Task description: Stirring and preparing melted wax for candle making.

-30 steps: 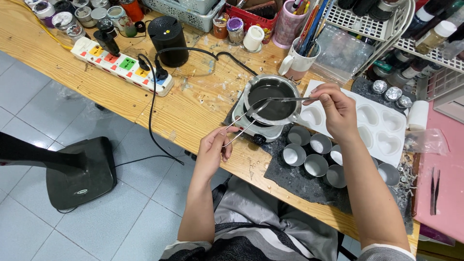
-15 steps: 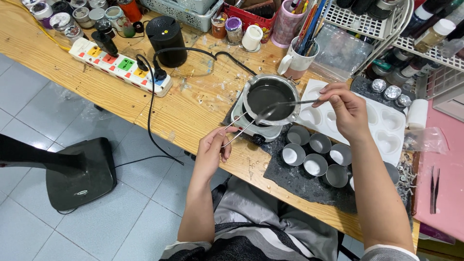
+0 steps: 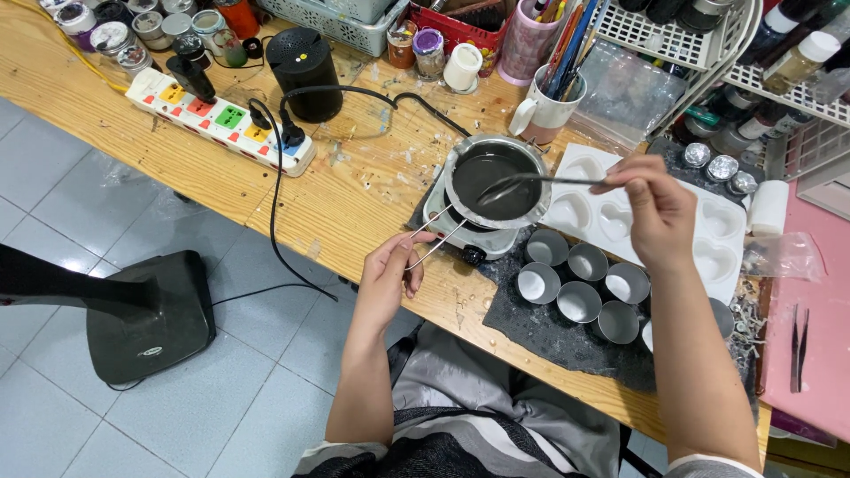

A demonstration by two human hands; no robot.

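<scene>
A small metal pot [image 3: 460,190] with dark liquid sits on a little white hot plate [image 3: 482,243] on the wooden table [image 3: 336,204]. My left hand [image 3: 390,274] grips the pot's wire handle [image 3: 434,235] at the table's front edge. My right hand [image 3: 655,208] holds a metal spoon [image 3: 531,181] whose bowl dips into the dark liquid. Several small round metal cups [image 3: 575,283] stand on a dark mat [image 3: 540,341] just right of the pot, below my right hand.
A white heart-shaped mould tray [image 3: 717,239] lies behind my right hand. A power strip [image 3: 217,119] with a black cable, a black cylinder [image 3: 305,62], jars, a mug of brushes [image 3: 549,102] and wire racks [image 3: 708,35] line the back. A black stand base [image 3: 146,314] sits on the tiled floor.
My right hand has shifted slightly right with the spoon, its bowl still in the pot. My left hand stays on the wire handle.
</scene>
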